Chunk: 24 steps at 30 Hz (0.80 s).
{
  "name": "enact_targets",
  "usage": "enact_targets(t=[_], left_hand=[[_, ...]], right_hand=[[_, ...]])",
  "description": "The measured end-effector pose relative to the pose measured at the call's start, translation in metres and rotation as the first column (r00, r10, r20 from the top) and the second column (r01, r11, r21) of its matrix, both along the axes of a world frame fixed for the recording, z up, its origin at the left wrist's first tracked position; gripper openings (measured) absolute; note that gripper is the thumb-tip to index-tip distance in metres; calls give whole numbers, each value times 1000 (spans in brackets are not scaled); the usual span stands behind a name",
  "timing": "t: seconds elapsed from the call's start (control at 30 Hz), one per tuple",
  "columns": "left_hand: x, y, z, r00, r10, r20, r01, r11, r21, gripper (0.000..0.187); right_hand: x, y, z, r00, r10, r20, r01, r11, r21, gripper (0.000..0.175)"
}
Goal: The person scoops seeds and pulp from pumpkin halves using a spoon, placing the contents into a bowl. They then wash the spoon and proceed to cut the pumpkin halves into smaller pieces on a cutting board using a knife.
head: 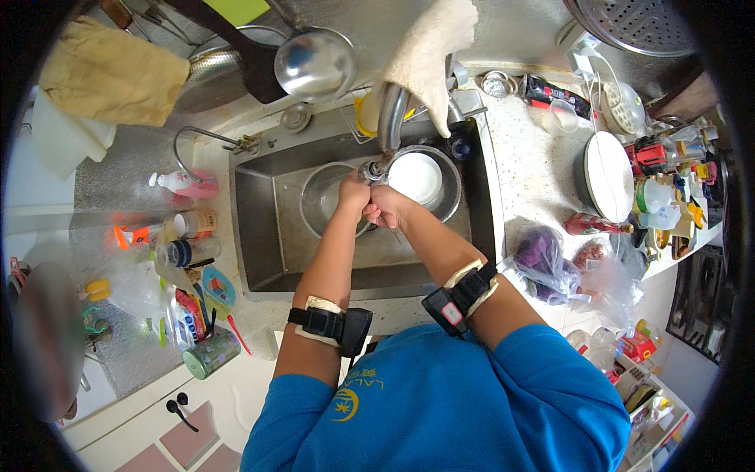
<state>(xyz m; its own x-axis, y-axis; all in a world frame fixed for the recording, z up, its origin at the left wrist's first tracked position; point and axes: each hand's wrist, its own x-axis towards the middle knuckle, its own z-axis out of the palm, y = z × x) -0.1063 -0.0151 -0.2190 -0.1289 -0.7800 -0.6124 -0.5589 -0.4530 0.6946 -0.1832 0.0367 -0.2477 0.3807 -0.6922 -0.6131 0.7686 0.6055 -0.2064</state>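
Note:
Both my hands are together under the spout of a metal faucet point(392, 118), over a stainless steel sink point(289, 259). My left hand point(354, 192) is near the faucet's end, its fingers mostly hidden. My right hand point(386, 206) touches it, with curled fingers; something thin hangs just below, too small to name. What either hand holds cannot be made out. Beneath them, a metal bowl point(315, 203) stands in the sink. Right of it a second metal basin point(453, 183) holds a white bowl point(416, 177). A beige cloth point(424, 53) drapes over the faucet.
A ladle point(315, 64) and a dark spatula point(253, 65) hang at the upper left. Bottles, jars and a green canister point(212, 354) line the left counter. On the right counter are a large white-topped pot point(609, 177), a sauce bottle point(593, 224) and bagged purple produce point(540, 253).

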Motion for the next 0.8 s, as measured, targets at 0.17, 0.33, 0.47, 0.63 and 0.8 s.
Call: enact_targets(t=[0.17,0.33,0.47,0.63,0.8], left_hand=[[-5,1,-9,999,15,43,-14,999,-37,17],[0,-1,-18,971,151,-188,-161,986,-38,17],[9,-15,-13,950,293,-107,-275,948,160,32],[5,-14,-11,830,469,-303,-382,873,305,34],[-11,16,-26,816,481,-321,-328,842,429,20]], right_hand=[[-8,4,20,943,221,-247,-203,974,97,24],[-8,6,22,871,353,-341,-341,935,97,23],[-13,7,29,885,394,-247,-400,916,28,20],[-25,12,30,891,367,-267,-372,928,35,22],[-25,7,12,807,335,-486,-296,942,157,38]])
